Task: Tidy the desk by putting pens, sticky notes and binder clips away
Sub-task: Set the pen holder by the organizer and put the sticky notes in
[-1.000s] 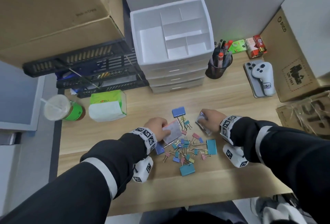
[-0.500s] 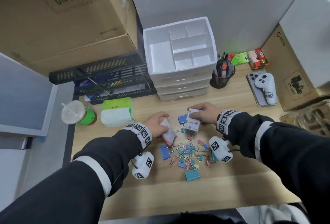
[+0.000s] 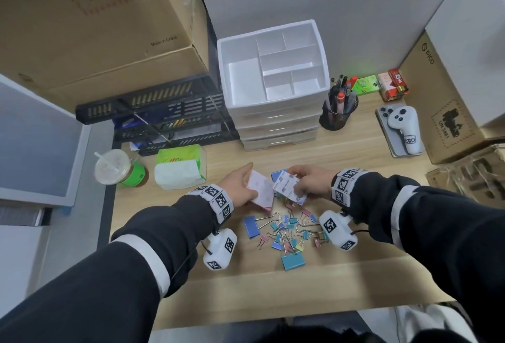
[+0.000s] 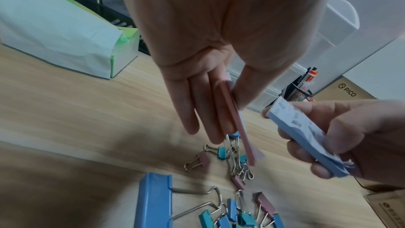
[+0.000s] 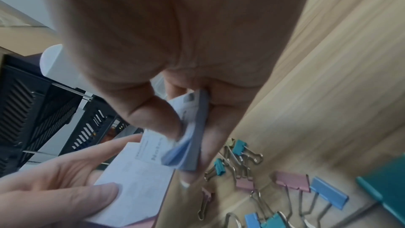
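Observation:
My left hand (image 3: 241, 188) pinches a pink sticky note pad (image 3: 261, 191) between thumb and straight fingers; the left wrist view shows the pad (image 4: 237, 124) edge-on above the desk. My right hand (image 3: 308, 181) grips a blue sticky note pad (image 3: 288, 188) with a printed wrapper, which appears again (image 5: 192, 136) in the right wrist view. The two pads nearly touch. Below them several coloured binder clips (image 3: 289, 230) lie scattered on the wooden desk. A white drawer organizer (image 3: 278, 124) with open top compartments stands behind. A black mesh cup of pens (image 3: 337, 113) is to its right.
A tissue pack (image 3: 177, 170) and a lidded cup with a straw (image 3: 114, 168) sit at the left. Black stacked trays (image 3: 158, 121) lie under a big cardboard box. A white controller on a phone (image 3: 404, 127) and a cardboard box (image 3: 442, 113) stand at the right.
Both hands have lifted their sticky note pads off the desk and brought them together above the clips. The head view has tilted up.

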### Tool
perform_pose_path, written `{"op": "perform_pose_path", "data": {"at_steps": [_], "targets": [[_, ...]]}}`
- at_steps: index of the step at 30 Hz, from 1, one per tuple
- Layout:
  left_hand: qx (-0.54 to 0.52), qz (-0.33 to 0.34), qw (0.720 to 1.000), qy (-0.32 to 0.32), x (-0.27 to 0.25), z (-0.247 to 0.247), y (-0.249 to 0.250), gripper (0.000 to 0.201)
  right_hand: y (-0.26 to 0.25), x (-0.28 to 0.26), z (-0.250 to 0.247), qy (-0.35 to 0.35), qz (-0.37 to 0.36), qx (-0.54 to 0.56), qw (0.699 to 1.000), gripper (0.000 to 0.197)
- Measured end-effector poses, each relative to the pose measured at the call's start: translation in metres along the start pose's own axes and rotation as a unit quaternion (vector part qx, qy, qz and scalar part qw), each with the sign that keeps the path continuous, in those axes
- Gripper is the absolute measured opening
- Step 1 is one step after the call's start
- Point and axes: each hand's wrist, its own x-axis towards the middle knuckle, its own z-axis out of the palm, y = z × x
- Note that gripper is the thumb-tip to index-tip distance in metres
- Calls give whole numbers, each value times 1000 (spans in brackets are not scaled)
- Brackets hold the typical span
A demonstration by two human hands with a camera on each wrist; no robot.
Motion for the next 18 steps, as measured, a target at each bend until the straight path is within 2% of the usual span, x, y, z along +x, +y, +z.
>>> {"op": "perform_pose_path", "data": {"at_steps": [3,5,7,9,12,14,15,18], "targets": [[-42,26,999,6,-2,1,4,68,-10,-5,4,-35,18,-27,999,36],[-70,29,997,16,-3,2,5,48,-11,-5,5,-64,27,-47,996,37],[-90,29,995,27,-3,3,5,28,-9,-6,5,-82,47,-8,995,42],[-97,27,994,43,-3,5,4,16,-8,-8,9,-91,45,20,995,32],[-103,14,992,67,-2,7,3,16,-4,-4,11,-81,20,35,996,31],[-109,3,992,67,-3,7,2,18,-5,-3,12,-43,-7,40,998,10],[-118,-1,991,62,-4,7,2,19,-4,-1,11,-21,-23,38,999,7],[-143,-9,988,51,-5,6,2,16,-4,-1,11,29,-46,45,998,14]]}}
